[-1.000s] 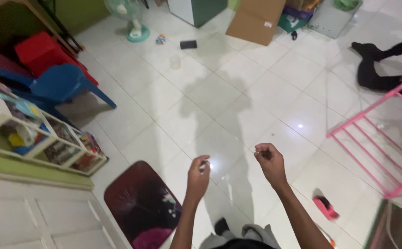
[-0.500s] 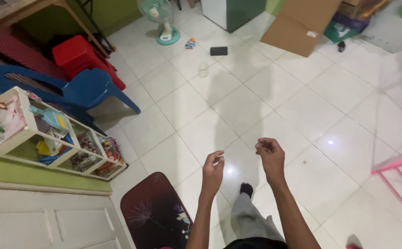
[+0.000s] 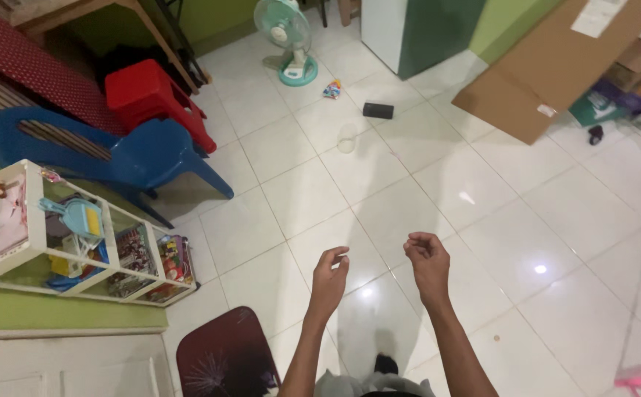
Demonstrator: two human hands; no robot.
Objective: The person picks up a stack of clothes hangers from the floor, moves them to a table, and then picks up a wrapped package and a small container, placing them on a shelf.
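Here, both bare hands were raised in front of the person over the white tiled floor (image 3: 409, 184). The left hand (image 3: 329, 281) had its fingers curled in, thumb and forefinger pinched close at a tiny pale speck; it may have been a thread end or a small pin, but the view was too coarse to tell. The right hand (image 3: 428, 263) was loosely fisted, fingertips tucked toward the palm, and whether it gripped anything could not be made out. The two hands stood near each other, not touching.

Below the left forearm lay a dark red mat (image 3: 221, 360) with a pale burst pattern. To the left sat a white shelf unit (image 3: 34, 235) (tipped on its side, stuffed with toys and books), with a blue plastic chair (image 3: 144, 158) and a red stool (image 3: 151, 92) behind it. Farther off stood a green floor fan (image 3: 287, 37), a clear cup (image 3: 347, 138), a small black box (image 3: 378, 110) and a big leaning cardboard sheet (image 3: 548, 70).
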